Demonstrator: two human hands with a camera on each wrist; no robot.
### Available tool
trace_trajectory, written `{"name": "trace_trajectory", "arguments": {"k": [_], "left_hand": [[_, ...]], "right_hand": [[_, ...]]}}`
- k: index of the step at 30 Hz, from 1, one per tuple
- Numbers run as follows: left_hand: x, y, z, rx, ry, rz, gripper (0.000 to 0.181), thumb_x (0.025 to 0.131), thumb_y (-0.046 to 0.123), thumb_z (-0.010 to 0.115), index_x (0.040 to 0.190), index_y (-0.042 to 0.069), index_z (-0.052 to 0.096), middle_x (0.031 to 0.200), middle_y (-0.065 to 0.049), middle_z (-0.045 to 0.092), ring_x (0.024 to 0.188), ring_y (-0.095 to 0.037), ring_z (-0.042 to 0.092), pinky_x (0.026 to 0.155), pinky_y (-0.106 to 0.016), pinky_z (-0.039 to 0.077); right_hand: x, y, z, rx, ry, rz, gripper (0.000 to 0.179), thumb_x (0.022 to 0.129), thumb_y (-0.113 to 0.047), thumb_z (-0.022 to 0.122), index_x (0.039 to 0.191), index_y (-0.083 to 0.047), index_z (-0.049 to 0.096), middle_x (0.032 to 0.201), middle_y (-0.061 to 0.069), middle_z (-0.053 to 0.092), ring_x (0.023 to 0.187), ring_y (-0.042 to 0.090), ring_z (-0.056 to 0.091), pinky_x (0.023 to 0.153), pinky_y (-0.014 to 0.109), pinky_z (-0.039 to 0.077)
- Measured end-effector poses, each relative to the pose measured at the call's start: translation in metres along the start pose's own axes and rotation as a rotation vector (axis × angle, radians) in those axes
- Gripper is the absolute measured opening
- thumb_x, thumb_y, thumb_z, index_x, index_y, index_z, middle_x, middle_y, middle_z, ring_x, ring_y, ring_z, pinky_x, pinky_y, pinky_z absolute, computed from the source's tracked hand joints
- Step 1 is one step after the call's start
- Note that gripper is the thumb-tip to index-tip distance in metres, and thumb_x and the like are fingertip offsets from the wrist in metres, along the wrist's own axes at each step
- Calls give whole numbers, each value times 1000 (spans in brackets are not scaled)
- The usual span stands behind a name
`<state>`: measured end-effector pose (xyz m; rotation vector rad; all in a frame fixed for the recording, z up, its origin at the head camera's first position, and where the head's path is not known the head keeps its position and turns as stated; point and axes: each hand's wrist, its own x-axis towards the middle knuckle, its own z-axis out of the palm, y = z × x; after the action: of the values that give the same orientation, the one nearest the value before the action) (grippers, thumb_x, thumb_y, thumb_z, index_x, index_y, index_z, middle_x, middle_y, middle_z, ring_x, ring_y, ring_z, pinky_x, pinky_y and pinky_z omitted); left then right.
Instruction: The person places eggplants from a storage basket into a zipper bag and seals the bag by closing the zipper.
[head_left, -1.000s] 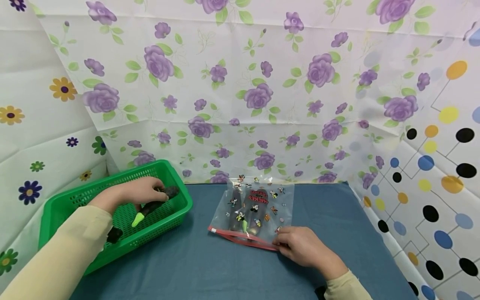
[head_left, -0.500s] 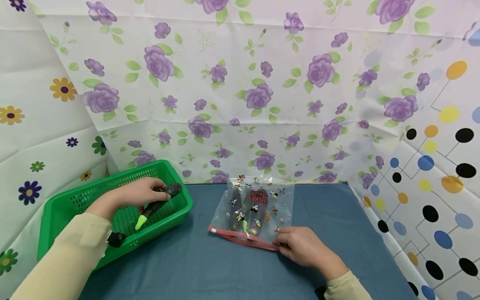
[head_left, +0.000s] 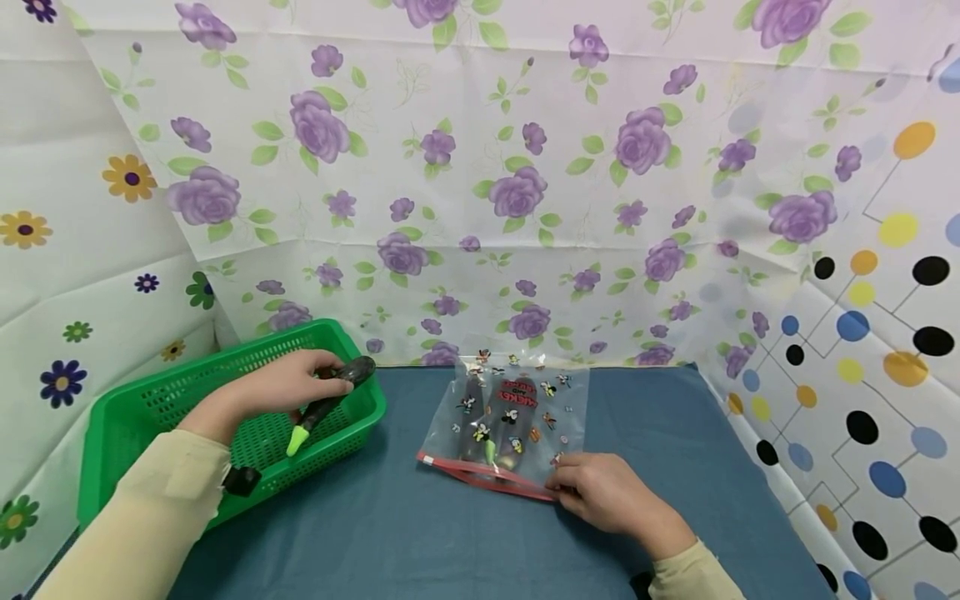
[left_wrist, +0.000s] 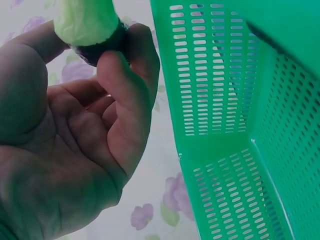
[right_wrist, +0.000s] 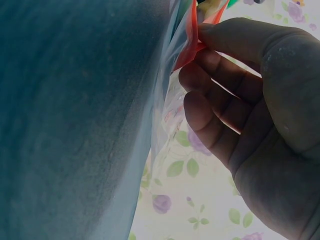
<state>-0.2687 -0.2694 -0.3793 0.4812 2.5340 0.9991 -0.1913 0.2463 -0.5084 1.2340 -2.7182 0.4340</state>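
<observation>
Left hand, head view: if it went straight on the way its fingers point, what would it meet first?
Likely the right end of the basket, just past the dark item that the left hand holds. Depth is unclear, so it might pass above the edge.

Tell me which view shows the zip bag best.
Head view: the zip bag lies nearly whole there, prints visible. The right wrist view shows only part, its red edge pinched; the left wrist, none.

Back: creased white sheet point(head_left: 465, 100), purple-rose print | Left: white cloth point(head_left: 67, 287), multicoloured flower print | Right: white drape point(head_left: 885, 342), coloured dot-and-line print | Below: blue-covered table point(head_left: 375, 533), far edge along the sheet | Light: soft, pinkish at upper right
</observation>
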Motion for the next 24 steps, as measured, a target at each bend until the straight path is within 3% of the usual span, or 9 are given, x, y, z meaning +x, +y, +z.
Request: {"name": "trace_trajectory", "arguments": {"k": [5, 8, 12, 24], "left_hand": [[3, 4, 4, -2, 43, -1, 55, 112, 44, 69, 147, 1, 64, 112, -12, 70, 64, -27, 66, 62, -54, 62], [2, 7, 7, -5, 61, 12, 62, 112, 43, 68, 153, -2, 58, 119, -15, 69, 58, -28, 63, 62, -56, 61], [2, 13, 11, -4, 70, 25, 73, 113, 43, 68, 162, -6, 47, 127, -18, 67, 57, -27, 63, 61, -57, 61], [3, 25, 24, 8, 101, 10, 74, 114, 45, 65, 166, -2, 43, 130, -21, 66, 55, -26, 61, 57, -49, 59]], "right_hand": [[0, 0, 0, 3, -1, 1, 17, 96, -12, 88, 109, -24, 86, 105, -12, 74, 87, 2, 70, 72, 32, 60], [0, 0, 0, 6, 0, 0, 17, 96, -12, 88, 109, -24, 86, 104, -12, 74, 86, 2, 69, 71, 32, 60], [0, -1, 0, 5, 3, -3, 17, 96, -12, 88, 108, -24, 86, 105, -12, 74, 88, 3, 71, 73, 33, 61], [1, -1, -1, 12, 0, 4, 16, 97, -12, 88, 108, -24, 86, 104, -12, 74, 86, 2, 69, 72, 32, 60]]}}
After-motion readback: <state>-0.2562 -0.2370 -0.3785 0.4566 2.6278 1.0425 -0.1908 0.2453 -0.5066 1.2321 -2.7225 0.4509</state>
